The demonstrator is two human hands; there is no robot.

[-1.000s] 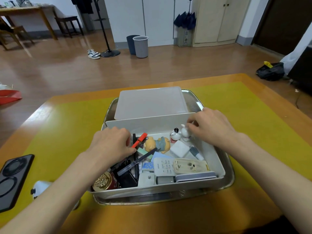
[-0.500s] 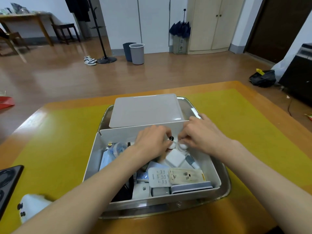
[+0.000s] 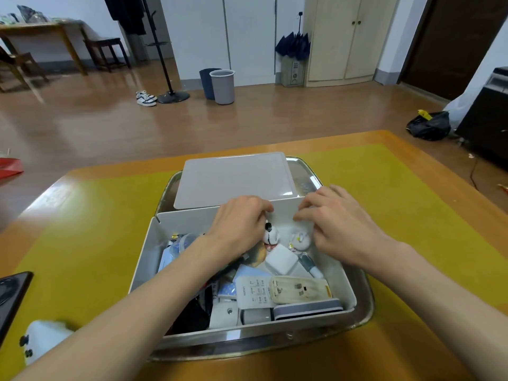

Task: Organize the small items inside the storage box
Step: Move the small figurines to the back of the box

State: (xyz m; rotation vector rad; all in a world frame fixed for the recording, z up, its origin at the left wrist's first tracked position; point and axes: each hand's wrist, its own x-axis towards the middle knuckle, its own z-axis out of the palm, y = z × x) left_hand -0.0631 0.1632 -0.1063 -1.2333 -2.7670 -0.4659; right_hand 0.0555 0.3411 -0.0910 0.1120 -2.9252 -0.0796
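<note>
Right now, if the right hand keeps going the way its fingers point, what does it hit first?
The right hand points left and slightly away. Likely first contact is the storage box's far wall, or the left hand beyond; depth is unclear.

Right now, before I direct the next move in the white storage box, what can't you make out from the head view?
- Left hand: fingertips curl out of sight; touching the small white-and-black figurine or not is unclear.
- Left half of the white plastic storage box: the left forearm covers most items.
- Print on the white remote control: too small.
- White object with black knobs at the bottom left: blurred, partly behind the forearm.
- Black device: cut by the left edge.
</note>
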